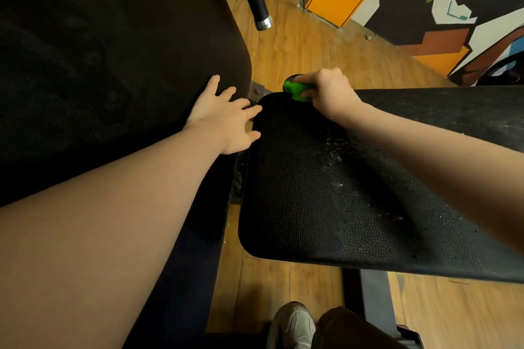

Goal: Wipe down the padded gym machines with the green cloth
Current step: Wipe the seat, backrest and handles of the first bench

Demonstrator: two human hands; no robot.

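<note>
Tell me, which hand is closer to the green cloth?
Right. The right hand grips the green cloth at the seat pad's far corner; the left hand is apart from it, spread open beside the pad.

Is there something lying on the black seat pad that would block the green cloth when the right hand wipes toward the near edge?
Nothing visible does. The right hand grips the green cloth at the seat pad far corner; only pale specks and the person's right forearm lie over the pad.
</note>
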